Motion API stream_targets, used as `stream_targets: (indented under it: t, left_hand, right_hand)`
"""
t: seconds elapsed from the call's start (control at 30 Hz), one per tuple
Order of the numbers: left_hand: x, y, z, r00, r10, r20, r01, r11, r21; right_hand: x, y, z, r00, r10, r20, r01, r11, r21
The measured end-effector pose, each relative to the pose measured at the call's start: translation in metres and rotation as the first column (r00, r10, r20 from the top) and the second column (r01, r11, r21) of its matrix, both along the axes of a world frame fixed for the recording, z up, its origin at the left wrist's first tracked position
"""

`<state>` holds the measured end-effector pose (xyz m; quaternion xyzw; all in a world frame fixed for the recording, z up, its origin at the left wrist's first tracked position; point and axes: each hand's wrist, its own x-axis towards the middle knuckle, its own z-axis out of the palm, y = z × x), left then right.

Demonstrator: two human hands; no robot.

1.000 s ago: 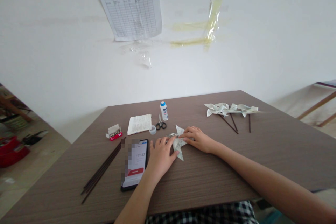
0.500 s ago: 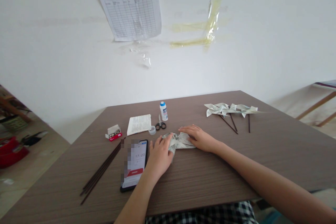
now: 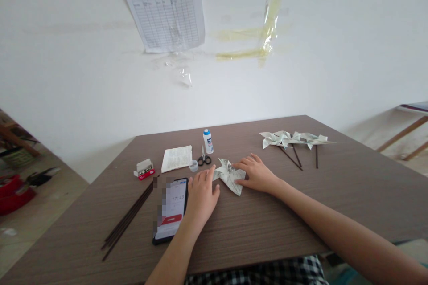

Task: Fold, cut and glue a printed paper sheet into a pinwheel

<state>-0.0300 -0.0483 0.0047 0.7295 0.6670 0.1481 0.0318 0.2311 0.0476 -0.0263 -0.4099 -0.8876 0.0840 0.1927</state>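
A pinwheel folded from printed paper [image 3: 230, 176] lies flat on the table between my two hands, its blades spread. My right hand [image 3: 257, 173] grips its right side, fingers over the upper part and thumb lower down. Stretched out beside the left blade is my left hand [image 3: 202, 195], fingers apart and thumb free; its index fingertip is at the blade's tip, and whether they touch I cannot tell. A phone [image 3: 171, 211] showing 17:23 lies just left of that hand, partly behind the wrist.
Scissors [image 3: 204, 159], a tape roll [image 3: 193, 166], a white glue bottle [image 3: 207, 142] and a stack of printed paper [image 3: 177, 159] sit farther back. Leftward are a small red-and-white box [image 3: 146, 170] and dark sticks [image 3: 130, 218]. Several paper pinwheels on sticks [image 3: 292, 139] lie back right.
The pinwheel has turned on the table and shows more of its blades. My left hand has drawn back off it toward the left; my right hand has shifted slightly and stays on it.
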Motion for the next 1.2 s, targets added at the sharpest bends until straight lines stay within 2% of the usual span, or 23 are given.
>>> stream_targets:
  t: [0.2,0.43,0.63,0.93,1.2]
  left_hand:
    - [0.003,0.000,-0.002,1.000,-0.007,0.023,0.007,1.000,-0.025]
    - [0.008,-0.003,0.007,0.999,0.009,0.046,-0.004,0.994,-0.108]
    - [0.012,-0.006,0.013,1.000,0.006,0.008,-0.005,0.989,-0.146]
    - [0.013,-0.010,0.012,0.999,-0.009,-0.044,0.002,0.986,-0.165]
    - [0.013,-0.011,0.017,0.999,-0.018,-0.051,0.008,0.983,-0.184]
  right_hand:
    - [-0.006,-0.005,-0.005,1.000,-0.006,-0.010,0.006,1.000,0.022]
    - [-0.012,-0.011,-0.003,0.999,0.034,0.025,-0.035,0.999,0.018]
    - [-0.015,-0.016,-0.003,0.996,0.082,0.027,-0.083,0.997,0.005]
    - [-0.014,-0.016,-0.002,0.993,0.104,0.056,-0.105,0.994,0.014]
    - [-0.016,-0.013,-0.010,0.999,0.045,0.019,-0.043,0.996,-0.075]
